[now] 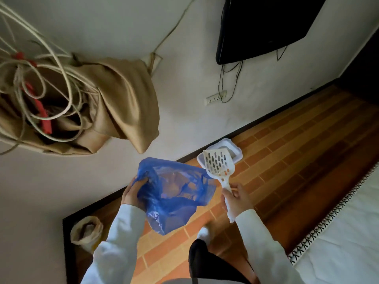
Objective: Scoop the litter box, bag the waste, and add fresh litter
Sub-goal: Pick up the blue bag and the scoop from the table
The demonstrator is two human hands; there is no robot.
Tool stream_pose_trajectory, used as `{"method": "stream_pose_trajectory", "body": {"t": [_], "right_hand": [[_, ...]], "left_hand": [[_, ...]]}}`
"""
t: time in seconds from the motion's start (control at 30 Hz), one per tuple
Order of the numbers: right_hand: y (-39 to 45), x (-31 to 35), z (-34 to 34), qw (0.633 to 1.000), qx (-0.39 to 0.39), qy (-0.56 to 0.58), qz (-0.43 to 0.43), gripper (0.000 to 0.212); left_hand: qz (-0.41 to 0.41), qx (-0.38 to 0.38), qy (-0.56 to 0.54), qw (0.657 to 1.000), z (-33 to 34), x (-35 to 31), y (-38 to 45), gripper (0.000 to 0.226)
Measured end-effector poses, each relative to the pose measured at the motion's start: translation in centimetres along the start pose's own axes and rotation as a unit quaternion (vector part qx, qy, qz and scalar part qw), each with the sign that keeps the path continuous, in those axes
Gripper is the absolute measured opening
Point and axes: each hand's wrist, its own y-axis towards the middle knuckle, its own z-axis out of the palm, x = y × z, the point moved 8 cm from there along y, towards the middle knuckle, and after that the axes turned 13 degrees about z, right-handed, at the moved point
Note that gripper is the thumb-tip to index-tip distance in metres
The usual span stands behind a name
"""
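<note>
My left hand (133,191) grips the rim of a blue plastic bag (174,193) and holds its mouth open in front of me. My right hand (238,198) grips the handle of a white slotted litter scoop (218,163), whose head is raised just right of the bag's opening with a few small bits on it. Beyond the scoop, a white litter box (239,154) with grey litter sits on the floor against the wall. An open beige sack (87,232) with its top rolled down, grey stuff inside, stands on the floor at the lower left by the wall.
The floor is orange brick-pattern tile (287,160) with a dark skirting along the wall. A white mattress edge (348,232) lies at right. A black TV (264,25), a power strip (216,98), hanging tan cloth (119,103) and coiled white cables (30,78) are on the wall.
</note>
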Motion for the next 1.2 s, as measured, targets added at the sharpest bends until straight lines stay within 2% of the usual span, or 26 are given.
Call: {"method": "stream_pose_trajectory", "body": {"t": [0.1,0.23,0.33,0.37,0.57,0.7,0.83,1.03,1.2], "right_hand": [[3.4,4.3,-0.8,1.000,-0.011,-0.006,-0.002,0.017],[6.8,10.1,-2.1,0.999,-0.010,-0.016,-0.027,0.014],[9.4,13.3,-3.2,0.998,-0.020,-0.028,-0.043,0.012],[10.4,14.1,-3.5,0.998,-0.024,-0.029,-0.043,0.012],[17.1,17.2,-5.5,0.999,-0.049,-0.011,-0.017,0.020],[22.0,19.5,-6.7,0.999,-0.038,0.002,0.002,0.021],[27.6,22.8,-7.5,0.999,-0.041,-0.032,0.003,0.019],[35.7,28.7,-7.6,0.996,-0.029,-0.089,0.008,0.021],[39.6,33.5,-6.5,0.994,0.009,-0.112,-0.002,0.013]], "left_hand": [[-0.026,0.008,-0.002,1.000,5.5,0.8,3.1,0.051],[-0.011,0.050,-0.005,0.999,12.2,1.8,6.9,0.052],[-0.015,0.058,0.002,0.998,16.1,3.0,9.3,0.015],[-0.015,0.062,0.008,0.998,17.3,3.4,10.1,0.011],[-0.057,0.065,0.000,0.996,23.9,5.5,13.3,0.021],[-0.072,0.059,-0.013,0.996,28.4,7.1,15.5,0.045],[-0.060,0.061,-0.017,0.996,33.1,8.7,18.8,0.054],[-0.033,0.038,-0.031,0.998,37.9,10.2,23.8,0.053],[-0.014,-0.002,-0.065,0.998,40.2,10.2,25.7,0.051]]}}
